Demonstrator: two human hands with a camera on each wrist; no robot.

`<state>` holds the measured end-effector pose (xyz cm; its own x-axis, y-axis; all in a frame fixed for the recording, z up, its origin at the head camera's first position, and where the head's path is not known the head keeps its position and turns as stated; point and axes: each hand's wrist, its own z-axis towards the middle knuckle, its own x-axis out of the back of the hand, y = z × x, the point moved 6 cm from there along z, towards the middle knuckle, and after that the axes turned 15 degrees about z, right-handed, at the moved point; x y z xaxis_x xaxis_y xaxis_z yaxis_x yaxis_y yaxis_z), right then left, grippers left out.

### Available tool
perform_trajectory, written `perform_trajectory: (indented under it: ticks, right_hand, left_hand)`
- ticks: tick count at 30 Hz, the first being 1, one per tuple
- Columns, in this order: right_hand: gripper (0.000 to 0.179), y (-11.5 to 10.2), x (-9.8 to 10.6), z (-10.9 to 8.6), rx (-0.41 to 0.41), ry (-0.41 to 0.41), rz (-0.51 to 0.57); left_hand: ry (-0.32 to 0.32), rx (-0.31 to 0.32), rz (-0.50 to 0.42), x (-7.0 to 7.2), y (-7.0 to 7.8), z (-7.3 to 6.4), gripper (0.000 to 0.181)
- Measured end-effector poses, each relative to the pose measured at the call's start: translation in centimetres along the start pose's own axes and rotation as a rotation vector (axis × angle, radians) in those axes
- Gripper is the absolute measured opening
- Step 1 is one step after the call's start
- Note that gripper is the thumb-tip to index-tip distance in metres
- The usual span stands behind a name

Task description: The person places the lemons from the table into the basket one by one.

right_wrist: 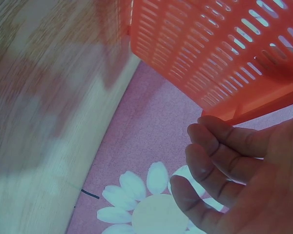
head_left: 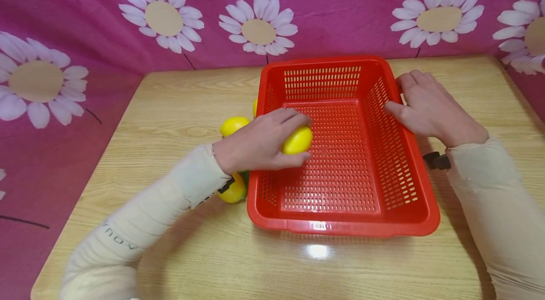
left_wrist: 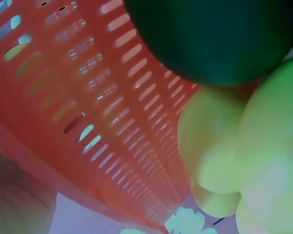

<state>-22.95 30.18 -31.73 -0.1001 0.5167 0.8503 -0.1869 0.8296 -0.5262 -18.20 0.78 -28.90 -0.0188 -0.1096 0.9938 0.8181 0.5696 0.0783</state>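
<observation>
Lemon: one yellow lemon sits over the left part of the basket, just inside the left rim; its visible length slants from lower left to upper right in the head view, a rounded end facing the basket's middle, the other end lost under fingers.
Left hand: the left hand reaches across the left rim and grasps the lemon, fingers along the far side, thumb on the near side.
Right hand: the right hand grips the basket's right rim, thumb over the top, other fingers outside, loosely bent in the right wrist view.
Basket: red, slotted, mouth up, on the counter, long axis running from the near edge toward the cloth, a white mark on the near rim.
Beside the basket: more lemons cluster outside its left wall, one partly hidden behind the rim; a dark green thing lies among them, its shape cut off by the left wrist view.
Backdrop: pink cloth printed with white daisies hangs behind the counter.
Sleeves: cream sleeves cover both arms.
</observation>
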Motion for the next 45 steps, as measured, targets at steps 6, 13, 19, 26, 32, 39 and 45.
perform_trajectory:
  ticks: [6, 13, 19, 26, 32, 39, 45]
  right_hand:
    - [0.050, 0.0, 0.0, 0.1, 0.002, 0.001, -0.003]
    - [0.048, -0.1, 0.1, 0.0, 0.025, 0.011, -0.005]
    - [0.049, 0.1, 0.0, -0.1, 0.027, 0.013, -0.001]
    - [0.048, 0.0, 0.0, -0.1, 0.024, 0.014, 0.007]
    - [0.052, 0.0, 0.0, -0.2, -0.006, -0.003, 0.017]
    - [0.051, 0.0, 0.0, -0.2, 0.002, -0.002, 0.016]
    - [0.051, -0.1, 0.0, 0.0, -0.010, -0.009, 0.024]
  left_hand:
    - [-0.019, -0.022, 0.018, -0.7, 0.3, 0.2, 0.058]
    - [-0.045, -0.058, 0.051, -1.3, 0.4, 0.5, 0.056]
    - [-0.086, -0.077, 0.068, -1.5, 0.4, 1.3, 0.059]
    - [-0.131, -0.025, 0.040, -1.8, -0.5, 2.4, 0.061]
    - [-0.190, -0.010, 0.036, -2.6, -0.7, 2.7, 0.063]
    - [-0.242, -0.017, 0.107, -3.1, -0.5, 2.9, 0.066]
    - [-0.302, -0.020, 0.160, -3.5, -0.4, 2.9, 0.067]
